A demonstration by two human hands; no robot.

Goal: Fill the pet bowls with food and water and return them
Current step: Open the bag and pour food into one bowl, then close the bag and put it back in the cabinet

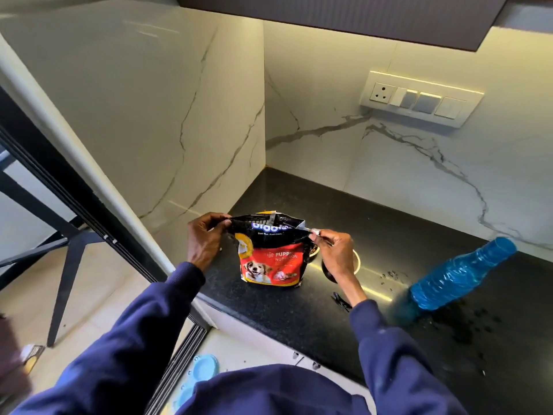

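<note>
At the centre of the frame the left hand (206,239) and the right hand (335,253) each pinch a top corner of the puppy food bag (270,262). The bag stands upright on the black counter (389,217). A white-rimmed bowl (357,262) shows partly behind the right hand, and a blue bottle (460,274) stands farther right among water drops.
</note>
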